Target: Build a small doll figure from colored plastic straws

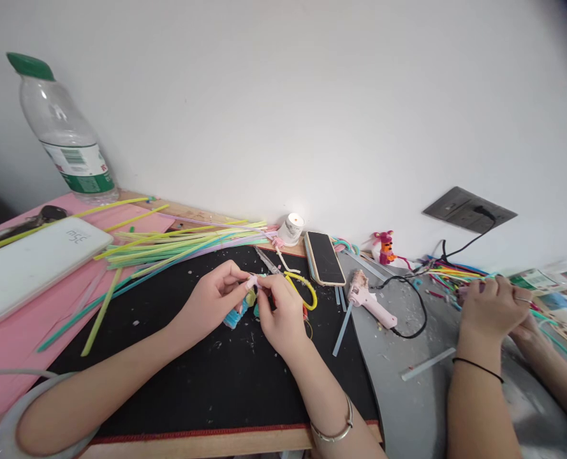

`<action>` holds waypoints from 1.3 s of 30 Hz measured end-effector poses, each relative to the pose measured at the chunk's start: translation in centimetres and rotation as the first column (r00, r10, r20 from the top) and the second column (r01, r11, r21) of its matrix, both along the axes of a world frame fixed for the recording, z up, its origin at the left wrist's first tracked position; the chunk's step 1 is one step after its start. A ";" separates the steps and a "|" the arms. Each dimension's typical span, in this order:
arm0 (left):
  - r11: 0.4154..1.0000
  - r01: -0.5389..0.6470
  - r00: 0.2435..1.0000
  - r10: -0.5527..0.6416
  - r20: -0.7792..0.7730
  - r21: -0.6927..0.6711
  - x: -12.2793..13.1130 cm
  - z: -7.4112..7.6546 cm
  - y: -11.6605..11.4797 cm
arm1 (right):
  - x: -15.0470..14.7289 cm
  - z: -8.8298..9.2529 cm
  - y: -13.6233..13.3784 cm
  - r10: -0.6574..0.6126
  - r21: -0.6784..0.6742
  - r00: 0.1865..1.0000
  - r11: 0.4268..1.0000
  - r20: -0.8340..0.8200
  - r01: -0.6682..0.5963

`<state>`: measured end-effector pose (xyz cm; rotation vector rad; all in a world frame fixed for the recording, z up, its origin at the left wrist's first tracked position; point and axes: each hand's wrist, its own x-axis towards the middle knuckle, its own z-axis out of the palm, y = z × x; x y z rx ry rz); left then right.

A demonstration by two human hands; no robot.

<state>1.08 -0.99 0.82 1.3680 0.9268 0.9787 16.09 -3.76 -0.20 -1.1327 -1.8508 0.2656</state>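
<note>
My left hand and my right hand meet over the black mat. Both are closed in a pinch on a small pale lilac-white pipe cleaner piece. Just beneath the fingers sits a fluffy blue part with a yellowish bit near it; whether they join the pale piece I cannot tell. Scissors with yellow handles lie behind my right hand, their blades pointing to the back left. Part of the scissors is hidden by that hand.
Loose pipe cleaners, a white power bank and a bottle are at left. Behind the hands stand a lit candle and a phone. At right lie a corded glue gun and a co-worker's hands.
</note>
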 end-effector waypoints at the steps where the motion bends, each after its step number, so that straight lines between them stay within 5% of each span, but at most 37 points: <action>1: 1.000 0.002 1.000 -0.002 -0.001 -0.003 0.0 0.0 0.0 | 0.0 0.0 0.0 0.000 -0.002 1.000 1.000 0.000 0.000; 26: 0.999 0.035 0.998 -0.037 0.059 0.029 -0.5 -0.1 0.3 | 0.5 -0.5 0.1 -0.022 -0.262 0.985 0.965 -0.171 -0.024; 33: 0.994 -0.007 0.988 0.023 -0.153 0.105 -0.6 -0.2 0.5 | -0.2 -0.4 0.1 -0.045 -0.269 0.971 0.963 -0.233 -0.020; 39: 0.957 0.046 0.913 0.077 -0.401 0.288 -1.0 -0.2 0.8 | -0.1 0.3 0.1 -0.025 -0.204 0.992 0.979 -0.122 0.000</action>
